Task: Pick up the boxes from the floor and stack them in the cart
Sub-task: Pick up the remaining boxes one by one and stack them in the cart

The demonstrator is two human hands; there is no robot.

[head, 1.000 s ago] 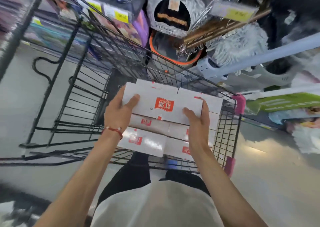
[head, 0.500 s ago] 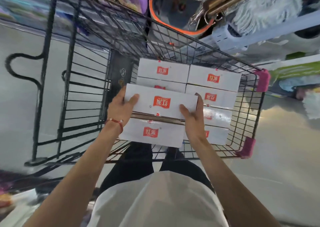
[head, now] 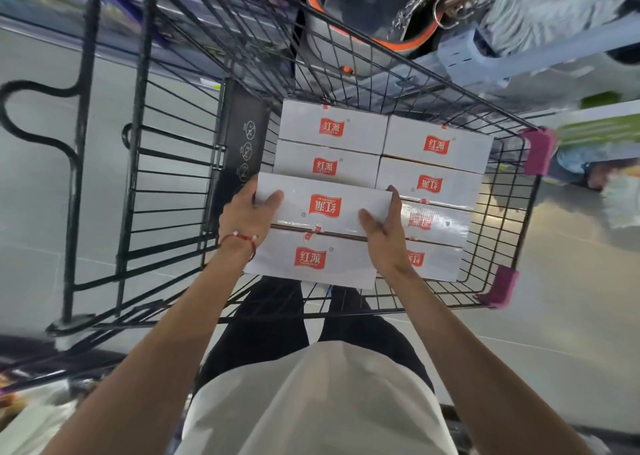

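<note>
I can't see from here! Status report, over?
Both hands, left and right, gripping top white box. Box at cart, beside stacked boxes. Nothing in the way.

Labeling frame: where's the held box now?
Head view, centre: held box between left hand and right hand, over the cart, atop the near-left stacked box.

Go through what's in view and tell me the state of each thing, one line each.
Held box: gripped at both ends, logo upside down, above the stack's near-left spot.
Left hand: closed grip on the held box.
Right hand: closed grip on the held box.
Stacked boxes: lying flat in two columns inside the cart.
Cart: partly filled, standing on the floor.
Red bracelet: on the left wrist.
</note>
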